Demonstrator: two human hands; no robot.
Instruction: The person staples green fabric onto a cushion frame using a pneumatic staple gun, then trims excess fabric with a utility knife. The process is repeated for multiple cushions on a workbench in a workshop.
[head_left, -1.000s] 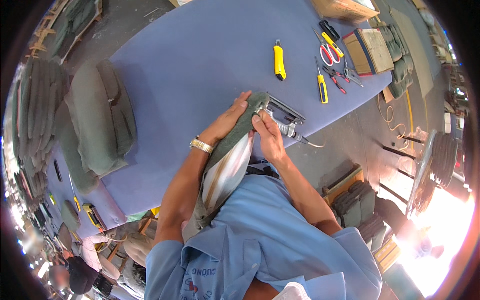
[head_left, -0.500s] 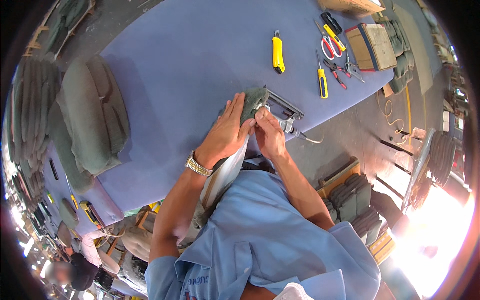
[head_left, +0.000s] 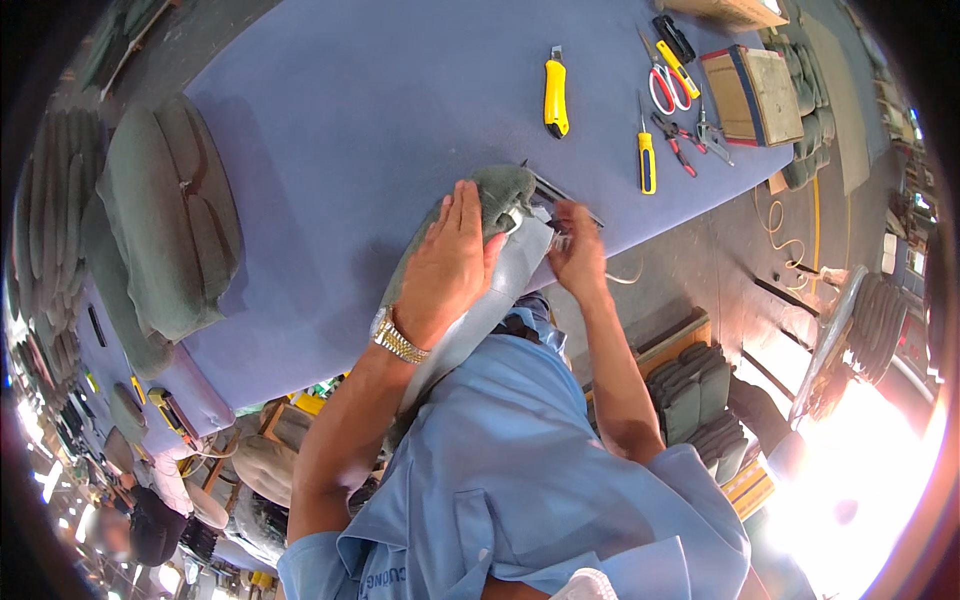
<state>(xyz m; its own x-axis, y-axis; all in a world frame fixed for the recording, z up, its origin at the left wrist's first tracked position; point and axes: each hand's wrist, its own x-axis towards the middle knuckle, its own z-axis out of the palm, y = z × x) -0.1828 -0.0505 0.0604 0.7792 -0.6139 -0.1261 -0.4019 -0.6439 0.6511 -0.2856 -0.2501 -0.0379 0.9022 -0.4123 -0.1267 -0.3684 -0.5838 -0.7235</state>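
A padded cushion (head_left: 425, 235) in grey-green fabric, with a pale grey underside, lies tilted from the table towards my body. My left hand (head_left: 450, 265) rests flat on it, fingers stretched out along the fabric and thumb near the edge. A fabric flap and a white strip show at its far end. Just right of that end, my right hand (head_left: 578, 250) is over a staple gun, hiding most of it. The gun's dark magazine (head_left: 568, 198) sticks out beyond my fingers, which are blurred, so their grip is unclear.
On the blue table (head_left: 380, 110) lie a yellow utility knife (head_left: 556, 95), a screwdriver (head_left: 647, 160), red-handled scissors (head_left: 668, 88), pliers (head_left: 675, 145) and a box (head_left: 752, 95). Cushions (head_left: 170, 220) are stacked at left. A hose (head_left: 628, 277) hangs past the table's right edge.
My right hand has left the cushion's edge and moved right, onto the staple gun. My left hand stays on the cushion, whose pale underside now shows more.
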